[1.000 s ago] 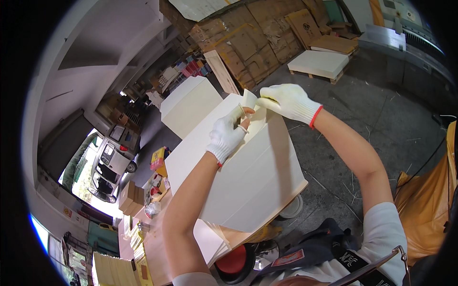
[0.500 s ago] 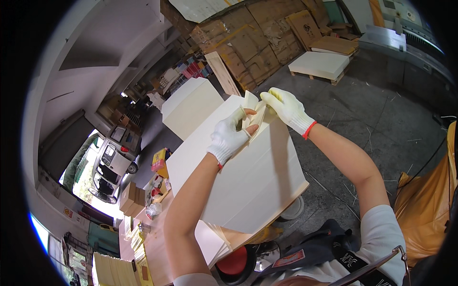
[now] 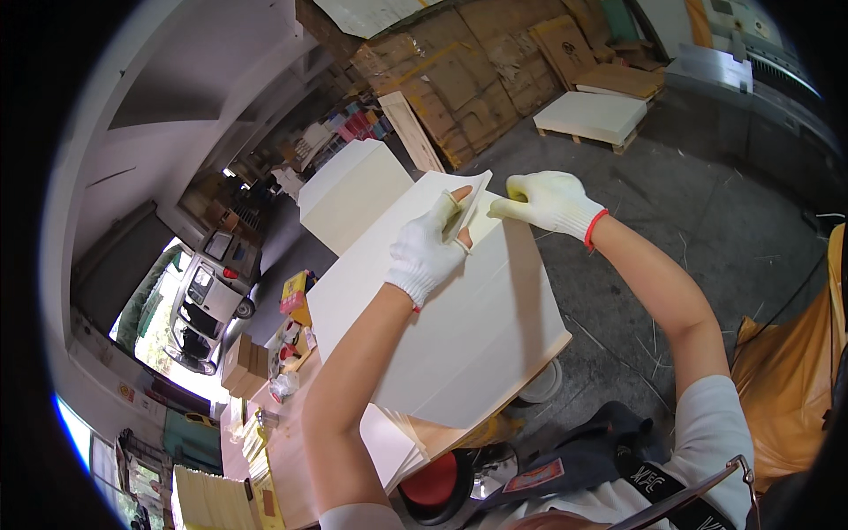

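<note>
My left hand held raised sheets near the paper stack's far edge. My right hand was curled alongside; its grip was indeterminable.

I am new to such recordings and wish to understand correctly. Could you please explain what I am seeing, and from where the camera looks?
There is no machine arm here: a person works with their own two white-gloved hands. The camera sits on their head and looks down; its fisheye lens bends straight edges. Before them is a large white paper stack. The left hand is at some lifted sheets on top, thumb tip uncovered; how firmly it grips is unclear. The right hand is just beside them; whether it holds anything, I cannot tell. Farther off, a white pile rests on a wooden pallet.
</note>
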{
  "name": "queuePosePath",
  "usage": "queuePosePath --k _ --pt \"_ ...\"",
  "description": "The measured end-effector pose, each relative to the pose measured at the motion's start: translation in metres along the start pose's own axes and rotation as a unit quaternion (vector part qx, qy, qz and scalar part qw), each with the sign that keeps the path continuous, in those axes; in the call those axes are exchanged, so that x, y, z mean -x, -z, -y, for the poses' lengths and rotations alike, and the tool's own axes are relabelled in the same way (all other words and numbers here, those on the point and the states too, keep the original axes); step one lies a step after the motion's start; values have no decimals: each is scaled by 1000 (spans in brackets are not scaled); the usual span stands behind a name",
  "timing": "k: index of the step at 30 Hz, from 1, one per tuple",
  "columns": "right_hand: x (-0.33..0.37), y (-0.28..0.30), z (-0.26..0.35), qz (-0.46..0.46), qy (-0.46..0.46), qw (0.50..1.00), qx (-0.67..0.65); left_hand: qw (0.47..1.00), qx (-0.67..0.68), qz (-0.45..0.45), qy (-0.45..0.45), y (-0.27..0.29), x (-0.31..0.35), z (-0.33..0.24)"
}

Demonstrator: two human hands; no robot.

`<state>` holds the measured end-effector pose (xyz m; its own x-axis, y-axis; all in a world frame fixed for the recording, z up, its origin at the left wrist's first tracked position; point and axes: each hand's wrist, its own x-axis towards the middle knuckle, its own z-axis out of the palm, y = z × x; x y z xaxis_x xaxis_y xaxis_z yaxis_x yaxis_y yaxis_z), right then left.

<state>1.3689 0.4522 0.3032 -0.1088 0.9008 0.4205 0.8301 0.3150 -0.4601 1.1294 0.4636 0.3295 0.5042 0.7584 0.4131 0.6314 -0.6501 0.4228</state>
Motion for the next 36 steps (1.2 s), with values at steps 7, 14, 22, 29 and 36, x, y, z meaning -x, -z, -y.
queuePosePath --k 7,14,22,29,36 --pt "-6 4 -7 -61 136 986 78 984 -143 53 90 5 -22 -19" --pt "-28 -8 1 -48 64 984 -157 981 -146 61 111 7 -21 -21" --pt "-18 -27 11 -68 -44 946 -315 987 99 48 113 7 -3 -16" --pt "-18 -29 9 -88 -43 944 -316 991 92 43 87 6 -4 -11" --pt "-18 -32 4 -90 -40 949 -300 989 133 9 71 3 -6 -14"
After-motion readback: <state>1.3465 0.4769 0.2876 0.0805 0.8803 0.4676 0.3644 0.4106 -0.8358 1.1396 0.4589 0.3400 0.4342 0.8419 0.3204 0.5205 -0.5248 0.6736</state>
